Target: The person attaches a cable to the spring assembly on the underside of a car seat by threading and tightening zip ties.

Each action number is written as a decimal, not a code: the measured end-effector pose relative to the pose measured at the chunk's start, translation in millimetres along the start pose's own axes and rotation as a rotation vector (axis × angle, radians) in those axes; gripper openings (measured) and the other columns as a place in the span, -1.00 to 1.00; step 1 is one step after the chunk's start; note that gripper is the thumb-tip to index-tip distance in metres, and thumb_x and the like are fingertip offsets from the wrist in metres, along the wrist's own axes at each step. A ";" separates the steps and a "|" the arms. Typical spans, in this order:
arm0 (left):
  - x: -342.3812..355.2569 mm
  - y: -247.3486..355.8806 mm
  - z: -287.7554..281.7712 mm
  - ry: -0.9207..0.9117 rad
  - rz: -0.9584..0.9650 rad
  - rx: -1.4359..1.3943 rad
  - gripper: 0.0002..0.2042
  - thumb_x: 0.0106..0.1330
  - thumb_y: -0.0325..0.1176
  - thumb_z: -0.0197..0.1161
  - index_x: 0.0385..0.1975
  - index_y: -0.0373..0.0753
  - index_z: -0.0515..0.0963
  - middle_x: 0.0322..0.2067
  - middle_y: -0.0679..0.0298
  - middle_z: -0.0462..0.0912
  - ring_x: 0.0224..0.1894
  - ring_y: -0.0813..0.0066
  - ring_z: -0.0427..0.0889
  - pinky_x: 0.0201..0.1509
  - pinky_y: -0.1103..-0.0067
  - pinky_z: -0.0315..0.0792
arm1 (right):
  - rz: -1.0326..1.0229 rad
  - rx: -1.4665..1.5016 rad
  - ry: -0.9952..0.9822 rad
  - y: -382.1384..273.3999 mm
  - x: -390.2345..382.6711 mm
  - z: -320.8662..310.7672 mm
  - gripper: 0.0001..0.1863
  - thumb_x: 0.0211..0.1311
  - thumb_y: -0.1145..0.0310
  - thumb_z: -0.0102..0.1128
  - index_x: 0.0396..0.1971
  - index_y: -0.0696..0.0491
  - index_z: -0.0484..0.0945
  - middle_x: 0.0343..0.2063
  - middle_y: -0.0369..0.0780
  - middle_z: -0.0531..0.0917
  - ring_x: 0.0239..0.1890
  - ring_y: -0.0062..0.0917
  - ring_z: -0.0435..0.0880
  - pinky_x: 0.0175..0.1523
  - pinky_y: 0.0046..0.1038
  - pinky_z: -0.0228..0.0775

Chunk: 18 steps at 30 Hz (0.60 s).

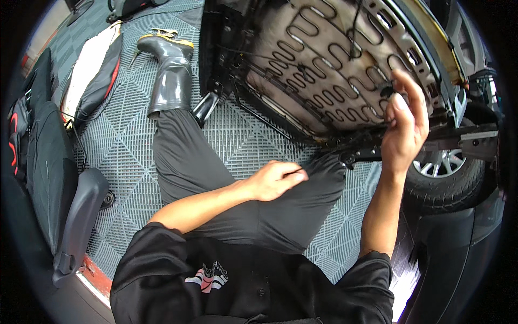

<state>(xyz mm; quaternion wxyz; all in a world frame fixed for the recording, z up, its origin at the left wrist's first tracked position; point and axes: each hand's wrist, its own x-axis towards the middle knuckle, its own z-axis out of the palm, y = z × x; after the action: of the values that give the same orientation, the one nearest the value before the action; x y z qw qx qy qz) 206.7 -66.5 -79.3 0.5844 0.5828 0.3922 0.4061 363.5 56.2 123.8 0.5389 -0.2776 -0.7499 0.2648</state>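
An upturned car seat [318, 75] shows its underside: black zigzag springs over pale padding, inside a metal frame. My right hand [402, 121] is raised at the seat's right part, fingers bent and pinched at a small black piece [386, 92] against the springs; whether that piece is attached is unclear. My left hand [275, 181] is low over my thigh, short of the seat, with curled fingers at a thin dark item too small to make out.
My booted leg [170, 81] stretches across the grid floor tiles [124, 162]. At left are dark seat parts [46, 178] and a black, white and red cover [91, 70]. A wheel [442, 178] and dark car bodywork [453, 259] are at right. A metal rail [469, 140] juts beside the seat.
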 end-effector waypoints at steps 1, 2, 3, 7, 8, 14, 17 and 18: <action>-12.4 -18.8 0.8 0.032 -0.019 0.036 -0.67 0.50 -0.17 0.12 -0.06 -0.32 0.63 -0.29 0.14 0.71 -0.23 0.48 0.67 -0.08 0.51 0.53 | 0.094 0.033 -0.014 5.9 -8.4 -15.8 -0.61 0.31 0.43 0.11 0.09 0.25 0.55 -0.21 -0.24 0.62 -0.56 -0.84 0.29 -0.46 -0.75 0.11; -25.6 -28.9 -2.8 0.047 -0.027 0.070 -0.68 0.50 -0.17 0.13 -0.06 -0.33 0.63 -0.25 0.13 0.72 -0.19 0.45 0.68 -0.05 0.50 0.53 | 0.160 0.150 0.024 2.6 -17.8 -30.7 -0.63 0.33 0.43 0.08 0.07 0.28 0.54 -0.28 -0.24 0.60 -0.60 -0.83 0.27 -0.50 -0.74 0.07; -37.7 -34.6 -7.1 0.057 -0.030 0.104 -0.68 0.49 -0.18 0.14 -0.06 -0.33 0.63 -0.20 0.11 0.73 -0.15 0.42 0.69 -0.02 0.50 0.54 | 0.220 0.262 0.068 -3.3 -26.8 -46.0 -0.64 0.35 0.42 0.04 0.05 0.30 0.54 -0.35 -0.24 0.59 -0.64 -0.82 0.24 -0.55 -0.73 0.03; -64.5 -18.2 -23.3 0.148 0.046 0.199 -0.72 0.47 -0.22 0.17 -0.15 -0.34 0.64 -0.24 0.12 0.73 -0.20 0.35 0.69 -0.08 0.46 0.53 | 0.306 0.256 0.126 -6.8 -56.4 -77.9 -0.68 0.40 0.38 0.02 -0.03 0.30 0.55 -0.57 -0.36 0.44 -0.67 -0.82 0.16 -0.59 -0.72 -0.05; -63.3 -9.6 -27.2 0.137 0.098 0.244 -0.73 0.46 -0.23 0.18 -0.17 -0.34 0.64 -0.25 0.12 0.73 -0.22 0.34 0.69 -0.09 0.47 0.53 | 0.334 0.214 0.127 -5.0 -64.4 -79.2 -0.70 0.40 0.37 0.04 -0.06 0.29 0.56 -0.59 -0.38 0.42 -0.67 -0.82 0.16 -0.58 -0.71 -0.05; -70.3 29.8 -20.0 0.020 0.164 0.293 -0.85 0.35 -0.38 0.29 -0.30 -0.36 0.64 -0.38 0.20 0.73 -0.38 0.39 0.63 -0.21 0.47 0.46 | 0.702 0.110 -0.130 27.3 -112.0 -47.0 -0.77 0.34 0.26 0.24 -0.18 0.11 0.68 -0.57 -0.44 0.51 -0.58 -0.83 0.34 -0.50 -0.73 0.11; -79.8 40.1 -14.5 -0.015 0.241 0.266 -0.89 0.32 -0.42 0.28 -0.35 -0.35 0.65 -0.46 0.20 0.68 -0.48 0.38 0.57 -0.24 0.47 0.41 | 1.091 0.371 -0.244 90.4 -156.5 -4.0 -0.67 0.34 0.27 0.24 0.00 0.12 0.61 -0.40 -0.30 0.62 -0.61 -0.74 0.43 -0.53 -0.65 0.30; -85.3 37.3 -13.1 -0.006 0.255 0.258 -0.89 0.31 -0.43 0.27 -0.37 -0.34 0.65 -0.49 0.21 0.66 -0.50 0.37 0.56 -0.25 0.48 0.40 | 1.253 0.443 -0.192 115.3 -172.7 15.7 -0.50 0.34 0.31 0.21 0.24 0.13 0.42 -0.33 -0.24 0.64 -0.61 -0.67 0.50 -0.55 -0.58 0.39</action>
<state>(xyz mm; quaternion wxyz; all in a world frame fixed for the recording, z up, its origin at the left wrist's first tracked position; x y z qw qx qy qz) 162.9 -141.5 -43.4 0.4497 0.6993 0.3622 0.4215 409.3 14.8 -75.1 0.2588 -0.5185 -0.4197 0.6986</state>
